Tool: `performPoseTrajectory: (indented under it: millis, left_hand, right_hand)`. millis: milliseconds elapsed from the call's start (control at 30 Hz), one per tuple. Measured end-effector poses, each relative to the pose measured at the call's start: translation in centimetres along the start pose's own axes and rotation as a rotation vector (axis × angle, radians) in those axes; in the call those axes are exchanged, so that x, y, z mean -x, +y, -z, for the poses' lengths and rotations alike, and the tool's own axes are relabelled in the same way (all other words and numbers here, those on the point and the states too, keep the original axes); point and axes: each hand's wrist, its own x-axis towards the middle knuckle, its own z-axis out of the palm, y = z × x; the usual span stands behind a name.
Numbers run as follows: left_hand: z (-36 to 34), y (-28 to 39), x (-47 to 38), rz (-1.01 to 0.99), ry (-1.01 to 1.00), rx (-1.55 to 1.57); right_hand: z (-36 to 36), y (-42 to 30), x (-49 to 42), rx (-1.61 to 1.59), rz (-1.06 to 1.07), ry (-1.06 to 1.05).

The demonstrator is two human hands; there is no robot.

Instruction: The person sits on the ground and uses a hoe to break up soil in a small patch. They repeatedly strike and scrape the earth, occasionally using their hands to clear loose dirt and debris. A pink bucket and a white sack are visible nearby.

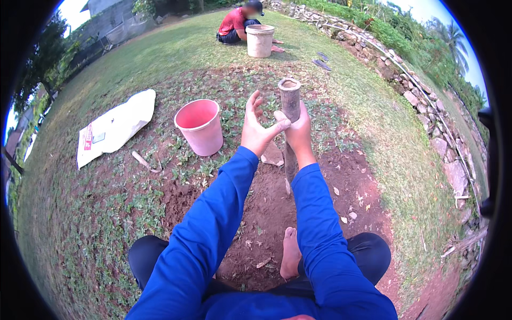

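My right hand (300,128) grips a soil-stained hollow pipe (290,98) with a pale rim at its open top end. Below that hand, a long narrow part continues down behind my wrist to the bare soil; I cannot tell whether it is one piece with the pipe. My left hand (258,126) is beside the pipe with its fingers apart and nothing in its palm. Its thumb reaches across to the right hand's thumb. Just past my wrists lies a flat stone (273,155), partly hidden.
To the left stand a pink bucket (204,138), a hand tool with a pale handle (142,161), and a white sack (120,126) with a phone-like object (99,137) on it. Ahead, a person (234,26) squats behind a pale bucket (260,44). Sandals (321,64) lie near a stone wall (414,98).
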Motion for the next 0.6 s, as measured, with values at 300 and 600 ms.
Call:
performPoseTrajectory:
  millis: [300, 600]
  left_hand:
    - [5.3, 0.0, 2.1, 0.107, 0.093, 0.476]
    - [4.3, 0.5, 2.7, 0.105, 0.041, 0.431]
  right_hand:
    - [-4.0, 7.3, 26.6, 0.536, -0.013, 0.067]
    - [3.6, 18.4, 41.2, 0.327, -1.804, -1.204]
